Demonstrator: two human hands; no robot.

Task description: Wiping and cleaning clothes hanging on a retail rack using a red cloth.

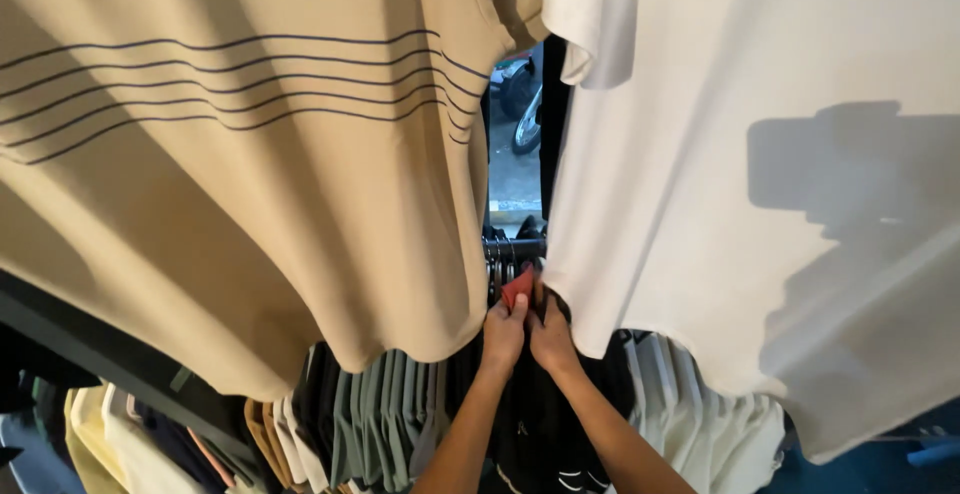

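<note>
Both my hands reach up between two hanging shirts to a clothes rail [512, 247] with several dark hangers. My left hand [503, 334] pinches a small red piece [517, 287], perhaps a tag or a fold of cloth, just under the hangers. My right hand [550, 335] presses against it from the right, its fingers closed on the same red piece and on dark clothing beneath. A tan shirt [230, 184] with thin dark stripes hangs close on the left. A white shirt [760, 174] hangs close on the right. They hide most of the rail.
Below, a packed row of hanging clothes runs from yellow [90, 444] and tan through green [385, 424] and black [530, 434] to white [700, 424]. Through the gap between the shirts, part of a parked motorbike [522, 94] shows on a pavement.
</note>
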